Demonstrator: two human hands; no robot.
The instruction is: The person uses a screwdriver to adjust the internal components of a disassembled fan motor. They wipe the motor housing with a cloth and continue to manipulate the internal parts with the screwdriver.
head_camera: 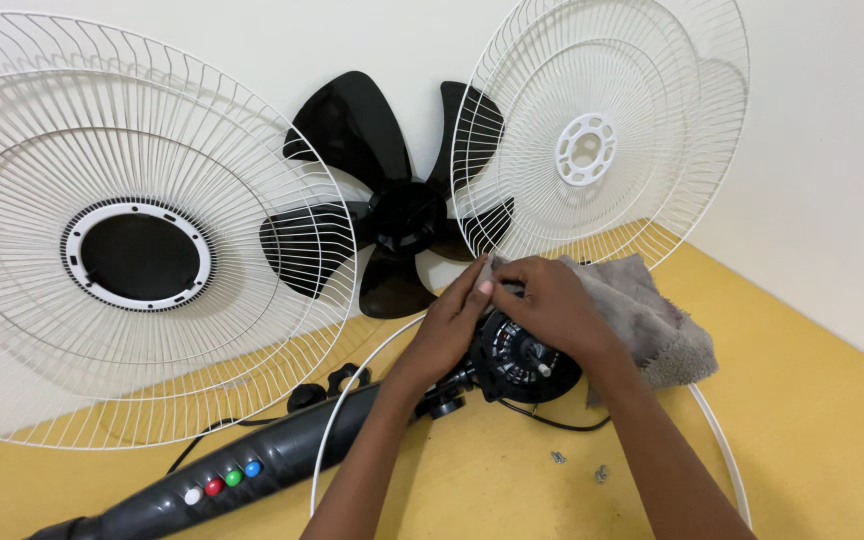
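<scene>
I see the fan already stripped — front grille [132, 250], rear grille [592, 140] and black blade [382, 210] lean on the wall. My left hand [447, 330] and right hand [552, 305] pinch together atop the motor [522, 360] on the yellow table [802, 420]; two screws [577, 465] lie loose — reassembly remains.

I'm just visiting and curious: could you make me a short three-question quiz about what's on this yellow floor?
1. True or false: the black fan blade is mounted on the motor.
2. Which coloured button on the black fan column lies nearest the motor? A) white B) red C) blue
3. Fill in: under the right hand lies a grey ____.

Key
1. False: it leans on the wall between the two white grilles, while both hands, the left hand too, are on the motor.
2. C, the blue button.
3. Cloth.
</scene>
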